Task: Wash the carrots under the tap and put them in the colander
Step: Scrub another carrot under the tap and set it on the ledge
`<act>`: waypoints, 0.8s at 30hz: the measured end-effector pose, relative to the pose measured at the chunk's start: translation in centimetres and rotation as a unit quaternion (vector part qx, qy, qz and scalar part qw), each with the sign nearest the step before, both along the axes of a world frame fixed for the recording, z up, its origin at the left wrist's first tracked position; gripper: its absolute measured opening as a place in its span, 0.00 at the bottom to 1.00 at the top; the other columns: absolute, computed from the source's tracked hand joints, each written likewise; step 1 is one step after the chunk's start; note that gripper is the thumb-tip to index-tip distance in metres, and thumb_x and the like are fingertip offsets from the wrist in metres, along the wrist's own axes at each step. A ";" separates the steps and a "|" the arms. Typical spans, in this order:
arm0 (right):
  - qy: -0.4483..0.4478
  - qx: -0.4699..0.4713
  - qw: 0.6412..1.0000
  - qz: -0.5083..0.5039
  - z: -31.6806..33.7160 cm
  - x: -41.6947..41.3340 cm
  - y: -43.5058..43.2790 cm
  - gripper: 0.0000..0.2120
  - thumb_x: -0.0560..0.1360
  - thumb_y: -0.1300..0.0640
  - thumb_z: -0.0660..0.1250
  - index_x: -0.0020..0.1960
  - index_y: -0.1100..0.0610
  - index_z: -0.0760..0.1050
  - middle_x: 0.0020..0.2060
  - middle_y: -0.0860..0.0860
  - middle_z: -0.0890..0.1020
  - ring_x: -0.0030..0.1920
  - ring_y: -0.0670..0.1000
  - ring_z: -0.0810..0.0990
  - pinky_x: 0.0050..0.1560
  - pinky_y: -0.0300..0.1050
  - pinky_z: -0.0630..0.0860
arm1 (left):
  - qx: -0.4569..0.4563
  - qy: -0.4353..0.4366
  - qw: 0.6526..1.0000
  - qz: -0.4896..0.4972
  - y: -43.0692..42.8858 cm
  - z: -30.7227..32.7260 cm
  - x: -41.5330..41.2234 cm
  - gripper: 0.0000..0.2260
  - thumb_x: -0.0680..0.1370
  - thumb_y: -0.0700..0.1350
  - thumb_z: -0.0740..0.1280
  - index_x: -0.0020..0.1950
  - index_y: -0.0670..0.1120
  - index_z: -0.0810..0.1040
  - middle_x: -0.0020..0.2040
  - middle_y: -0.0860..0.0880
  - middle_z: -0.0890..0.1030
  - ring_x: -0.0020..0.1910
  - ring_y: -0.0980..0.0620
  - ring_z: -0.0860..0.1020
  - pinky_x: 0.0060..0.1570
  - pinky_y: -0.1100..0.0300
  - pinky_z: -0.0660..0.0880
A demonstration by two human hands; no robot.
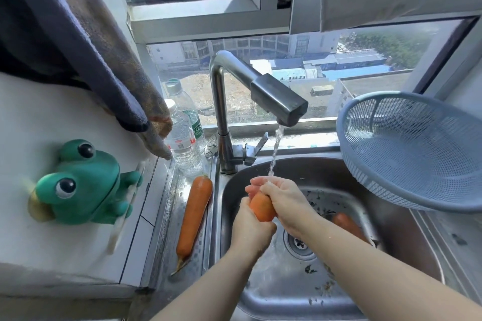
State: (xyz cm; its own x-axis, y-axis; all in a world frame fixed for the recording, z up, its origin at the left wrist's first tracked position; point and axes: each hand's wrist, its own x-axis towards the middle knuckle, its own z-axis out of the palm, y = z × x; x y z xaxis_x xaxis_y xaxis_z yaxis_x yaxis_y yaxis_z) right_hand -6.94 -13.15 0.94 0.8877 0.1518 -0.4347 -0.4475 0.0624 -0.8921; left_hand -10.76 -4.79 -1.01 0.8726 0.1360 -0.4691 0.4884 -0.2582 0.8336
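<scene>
While water streams from the tap (pixel 281 104), you've got both hands over the sink (pixel 407 237), wrapped around one carrot (pixel 262 207). Your left hand (pixel 251 227) clamps its lower end from below, fingers curled tight; your right hand (pixel 283 198) closes over the upper end, and the stream lands right on its knuckles. Only the orange middle of that carrot shows between your two grips.

Off to the left, a second carrot (pixel 194 216) lies lengthwise on the steel drainboard (pixel 167 216), just beside the basin's edge, thin tip pointing toward you. Down in the basin, behind your right forearm, something orange rests near the drain (pixel 300 242), probably a third carrot (pixel 348 225), though the arm hides part of it. Dark scraps dot the basin floor.

The blue colander (pixel 414 151) sits tilted at the sink's right rear corner, its open mouth facing you, nothing visible inside it.

Two clear water bottles (pixel 184 141) stand behind the drainboard by the window, a dark towel (pixel 104 55) hangs above them, and a green frog figure (pixel 80 182) perches on the white counter (pixel 39 117) to your left.
</scene>
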 end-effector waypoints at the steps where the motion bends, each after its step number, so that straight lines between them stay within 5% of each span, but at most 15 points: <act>1: 0.003 -0.001 1.000 0.001 0.0 0.0 0.0 0.12 0.80 0.66 0.57 0.49 0.58 0.78 0.46 0.55 0.85 0.49 0.51 0.82 0.54 0.46 0.78 | 0.001 -0.001 1.000 0.000 0.1 0.0 -0.1 0.20 0.69 0.30 0.66 0.55 0.48 0.68 0.41 0.49 0.75 0.33 0.55 0.73 0.25 0.67 0.66; 9: 0.051 0.170 0.983 0.036 0.8 0.2 -1.7 0.15 0.78 0.71 0.53 0.54 0.66 0.77 0.48 0.60 0.83 0.51 0.53 0.81 0.53 0.45 0.79 | 0.002 -0.022 0.999 -0.047 1.0 0.3 0.0 0.22 0.67 0.29 0.66 0.55 0.48 0.68 0.44 0.48 0.74 0.37 0.54 0.73 0.32 0.64 0.69; 14: -0.013 -0.002 0.995 0.096 0.2 -0.3 -2.5 0.12 0.81 0.57 0.58 0.55 0.55 0.80 0.55 0.55 0.81 0.58 0.55 0.78 0.63 0.55 0.72 | 0.042 -0.036 0.997 -0.057 1.4 0.3 0.4 0.22 0.69 0.32 0.68 0.56 0.50 0.66 0.45 0.49 0.74 0.39 0.54 0.74 0.36 0.60 0.72; 20: -0.061 -0.038 0.992 0.102 0.4 -1.6 -2.4 0.11 0.81 0.59 0.58 0.61 0.52 0.75 0.56 0.54 0.80 0.54 0.53 0.81 0.50 0.43 0.81 | 0.102 -0.064 0.992 -0.033 1.3 -0.5 -0.1 0.21 0.68 0.36 0.68 0.54 0.55 0.66 0.46 0.49 0.78 0.45 0.49 0.78 0.46 0.47 0.78; 24: -0.102 -0.097 0.987 0.077 0.7 -1.5 -1.9 0.11 0.81 0.57 0.59 0.60 0.54 0.78 0.52 0.49 0.80 0.55 0.51 0.80 0.52 0.47 0.81 | 0.161 -0.098 0.982 -0.018 0.7 -1.0 -0.5 0.22 0.68 0.41 0.65 0.57 0.61 0.65 0.51 0.53 0.75 0.54 0.47 0.75 0.59 0.36 0.70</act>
State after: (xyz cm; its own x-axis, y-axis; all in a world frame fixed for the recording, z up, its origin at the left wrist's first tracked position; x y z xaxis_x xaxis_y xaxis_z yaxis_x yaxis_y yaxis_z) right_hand -8.41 -15.01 1.62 0.9325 0.2235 -0.2838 -0.2487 -0.1727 -0.9531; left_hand -11.28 -4.09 -1.97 0.9491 0.2164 -0.2291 0.3117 -0.5383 0.7829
